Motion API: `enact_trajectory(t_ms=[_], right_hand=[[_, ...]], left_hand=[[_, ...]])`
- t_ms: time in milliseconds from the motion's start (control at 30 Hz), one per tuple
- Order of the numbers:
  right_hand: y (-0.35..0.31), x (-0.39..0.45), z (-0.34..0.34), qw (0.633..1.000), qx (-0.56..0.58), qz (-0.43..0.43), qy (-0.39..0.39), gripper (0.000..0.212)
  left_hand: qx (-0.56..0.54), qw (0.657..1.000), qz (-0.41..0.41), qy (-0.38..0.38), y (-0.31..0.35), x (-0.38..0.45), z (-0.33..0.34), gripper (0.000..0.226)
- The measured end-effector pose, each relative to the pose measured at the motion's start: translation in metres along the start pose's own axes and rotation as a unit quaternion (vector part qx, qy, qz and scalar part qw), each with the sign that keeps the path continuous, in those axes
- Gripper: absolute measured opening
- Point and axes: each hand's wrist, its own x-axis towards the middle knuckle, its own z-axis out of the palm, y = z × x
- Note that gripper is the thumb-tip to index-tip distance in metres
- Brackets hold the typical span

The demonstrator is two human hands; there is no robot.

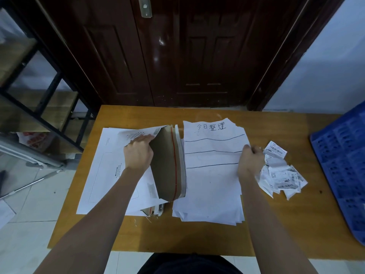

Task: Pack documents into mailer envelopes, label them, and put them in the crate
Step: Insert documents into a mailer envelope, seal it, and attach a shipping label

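1. Nearest the person, the wooden table (177, 234) shows bare along its front edge, with both forearms reaching across it.
2. The left hand (138, 153) has its fingers curled over the lip of a white mailer envelope (110, 165), holding the mouth open; the brown inside and a red tear strip show just right of that grip.
3. More envelopes lie stacked beneath that one. Small print on the envelope face is too fine to read.
4. The right hand (250, 162) pinches the right edge of the top sheet on the document stack (211, 175), thumb on top.
5. That sheet carries three hand-drawn lines and, at its far end, handwritten characters reading "今日整理".
6. Just right of the right hand sits a crumpled heap of shipping labels (280, 171) with barcodes and QR codes; the text is illegible.
7. Well off to the right, a blue crate (343, 167) is at the table's edge.
8. Farthest back stands a dark wooden door (187, 52).
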Motion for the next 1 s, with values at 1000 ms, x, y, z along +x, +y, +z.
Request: enact_trajectory(t_ms=[1000], right_hand=[[-0.046, -0.039, 0.024, 0.968, -0.075, -0.228, -0.074, 0.022]], left_hand=[[-0.043, 0.998, -0.046, -0.026, 0.001, -0.004, 0.022, 0.042]])
